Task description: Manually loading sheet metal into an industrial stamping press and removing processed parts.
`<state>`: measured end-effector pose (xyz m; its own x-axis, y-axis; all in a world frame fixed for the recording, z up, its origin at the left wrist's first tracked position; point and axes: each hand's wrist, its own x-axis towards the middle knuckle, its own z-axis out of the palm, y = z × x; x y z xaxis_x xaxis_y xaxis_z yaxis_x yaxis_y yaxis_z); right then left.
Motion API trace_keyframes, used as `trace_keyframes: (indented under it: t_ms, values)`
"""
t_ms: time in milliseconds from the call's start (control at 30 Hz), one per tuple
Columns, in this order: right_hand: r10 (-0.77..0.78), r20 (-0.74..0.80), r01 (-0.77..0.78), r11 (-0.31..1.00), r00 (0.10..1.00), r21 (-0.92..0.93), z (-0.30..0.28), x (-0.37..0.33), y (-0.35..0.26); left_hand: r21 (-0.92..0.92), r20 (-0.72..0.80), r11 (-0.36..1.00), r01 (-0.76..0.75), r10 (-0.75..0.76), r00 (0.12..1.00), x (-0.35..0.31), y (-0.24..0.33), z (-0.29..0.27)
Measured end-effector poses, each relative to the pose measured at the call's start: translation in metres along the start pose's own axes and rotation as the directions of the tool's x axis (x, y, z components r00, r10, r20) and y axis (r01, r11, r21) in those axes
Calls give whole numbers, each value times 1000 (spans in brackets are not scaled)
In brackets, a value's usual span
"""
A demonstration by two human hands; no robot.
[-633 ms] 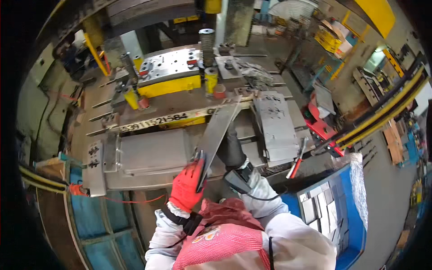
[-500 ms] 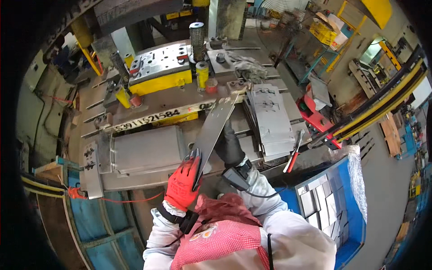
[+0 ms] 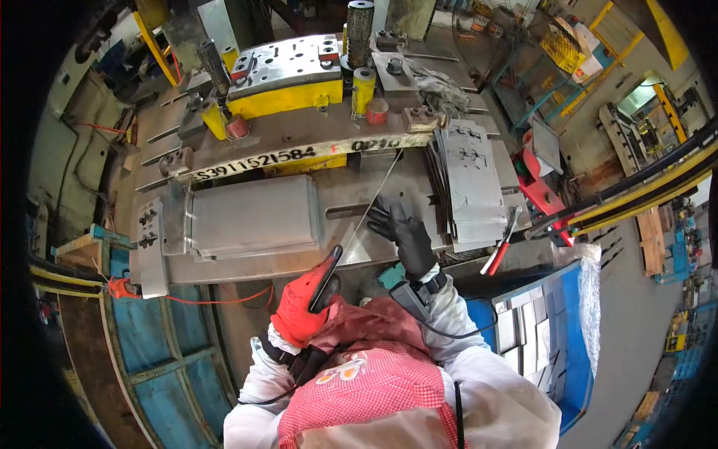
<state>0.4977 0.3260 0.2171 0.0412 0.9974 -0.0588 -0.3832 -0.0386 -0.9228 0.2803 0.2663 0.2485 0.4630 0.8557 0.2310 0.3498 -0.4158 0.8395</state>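
Observation:
My left hand (image 3: pixel 303 303), in a red glove with dark fingertips, pinches the near end of a thin metal sheet (image 3: pixel 384 184). The sheet is tilted up nearly edge-on, slanting away to the right toward the marked bar of the die. My right hand (image 3: pixel 411 243), in a black glove, is just right of the sheet with its fingers spread; whether they touch it I cannot tell. A stack of plain metal sheets (image 3: pixel 254 217) lies to the left on the press table. On the right lies a stack of metal sheets with cut-outs (image 3: pixel 470 187).
Behind the stacks stands a yellow-sided die (image 3: pixel 284 101) with upright posts. A red-and-white-handled tool (image 3: pixel 499 251) lies near the table's right front edge. At lower right is a blue bin (image 3: pixel 582 337) holding metal pieces. A red cord (image 3: pixel 224 301) hangs along the front.
The sheet has turned from showing its broad face to nearly edge-on. My right hand has come from behind it toward me, fingers spreading. The whole view has shifted slightly.

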Motion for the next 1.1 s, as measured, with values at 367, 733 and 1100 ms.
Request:
trace_keyframes:
  t_ms: [367, 733, 1100]
  values:
    - [-281, 208, 71, -430, 937, -900, -62, 15, 51, -262, -331, 930, 259, -339, 881, -41, -15, 6]
    - [116, 64, 88, -213, 991, -973, -28, 1, 49, 355, -398, 926, 126, 27, 917, -65, -24, -11]
    - [8, 330, 282, 497, 944, -820, -19, -58, -3, -967, -99, -175, -185, -410, 907, -26, 1, -6]
